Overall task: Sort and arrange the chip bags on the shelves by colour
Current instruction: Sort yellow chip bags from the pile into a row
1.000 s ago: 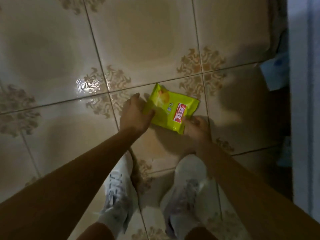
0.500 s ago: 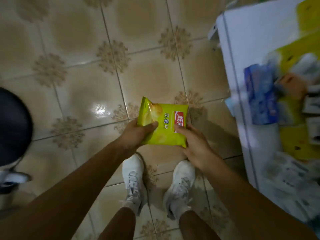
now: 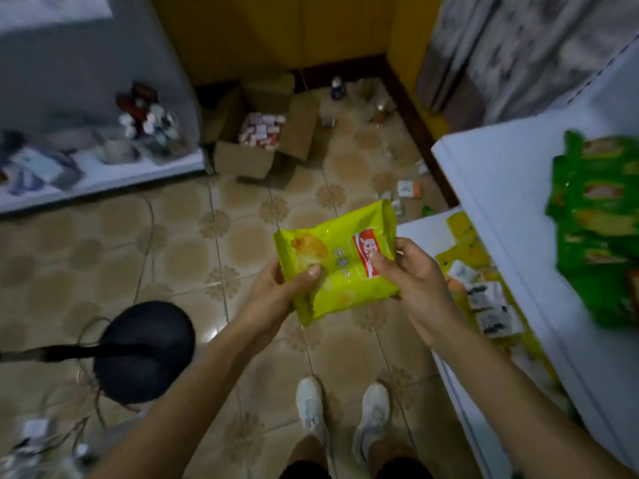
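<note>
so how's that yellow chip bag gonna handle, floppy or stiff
Probably light: the left hand and right hand hold the chip bag by its edges. It looks puffy yet soft, creasing near the left thumb. Its glossy film may be slippery.

Aisle of tiled floor open ahead, between left shelf and right shelf. Far end blocked by open cardboard box. Small litter on floor by right shelf corner. Black round base with loose cables low at left. Chip bag, gripped by left hand and right hand, hangs over bare floor, just beside right shelf. Shelf top: bare white strip on aisle side; green bags crowd rest. Lower tier packed with small packets.
</note>
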